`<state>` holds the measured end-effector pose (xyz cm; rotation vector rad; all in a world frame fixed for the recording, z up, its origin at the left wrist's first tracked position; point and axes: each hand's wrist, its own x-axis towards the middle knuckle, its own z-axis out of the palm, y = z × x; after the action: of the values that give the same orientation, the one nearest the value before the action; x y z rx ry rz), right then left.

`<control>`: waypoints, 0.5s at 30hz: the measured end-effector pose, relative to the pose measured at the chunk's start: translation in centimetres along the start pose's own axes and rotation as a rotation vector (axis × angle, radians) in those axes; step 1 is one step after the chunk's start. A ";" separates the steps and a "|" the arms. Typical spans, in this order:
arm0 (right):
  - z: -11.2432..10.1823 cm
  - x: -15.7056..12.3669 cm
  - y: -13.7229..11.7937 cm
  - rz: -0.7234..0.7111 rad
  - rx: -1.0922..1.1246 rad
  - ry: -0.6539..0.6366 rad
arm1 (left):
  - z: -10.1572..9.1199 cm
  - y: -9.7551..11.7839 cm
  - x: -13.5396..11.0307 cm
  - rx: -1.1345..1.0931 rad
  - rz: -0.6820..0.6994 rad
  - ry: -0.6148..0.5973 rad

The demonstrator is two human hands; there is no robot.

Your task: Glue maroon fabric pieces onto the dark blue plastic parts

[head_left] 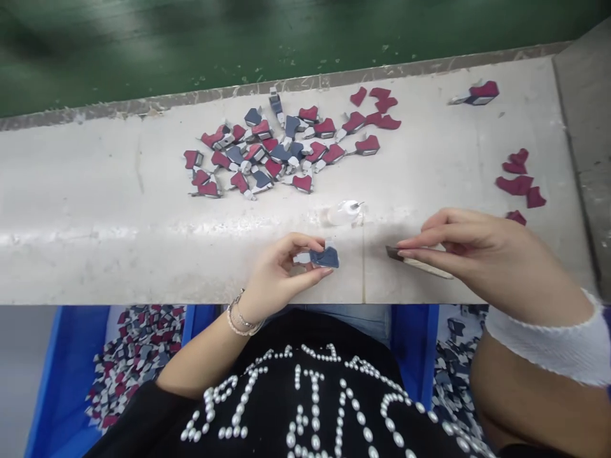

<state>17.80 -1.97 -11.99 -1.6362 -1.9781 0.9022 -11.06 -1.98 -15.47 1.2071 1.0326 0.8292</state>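
Observation:
Between the thumb and fingers of my left hand (286, 267) is a small grey plastic part with a dark blue face (325, 257), held just above the near side of the table. My right hand (468, 248), a short way to the right, pinches a slim tool (429, 270) with a dark flat tip and a pale, wood-like handle. Its exact kind is unclear. The tool tip is apart from the blue-faced part. Beyond my left hand lies a small translucent bottle (346, 212) with a thin metal needle tip pointing right.
Several grey parts with red or blue faces (272, 152) form a loose pile at the back. Flat red pieces (518, 184) lie right, others (382, 105) behind. One red-faced part (483, 93) sits apart. Blue bins (52, 381) of parts stand below the table edge (143, 299).

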 end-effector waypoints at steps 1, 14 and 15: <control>0.2 -0.2 -0.9 -0.024 0.038 -0.005 | 0.1 -0.1 -0.1 -0.009 0.002 0.020; 3.9 -0.3 -6.5 0.011 0.273 -0.085 | 1.7 -1.4 -0.8 -0.093 0.040 0.152; 3.9 -0.1 -6.7 0.000 0.280 -0.117 | 1.7 -1.6 -0.8 -0.079 0.065 0.154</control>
<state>10.47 -3.61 -9.97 -1.4544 -1.8266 1.2384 -9.73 -3.62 -16.78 1.1281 1.0787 1.0168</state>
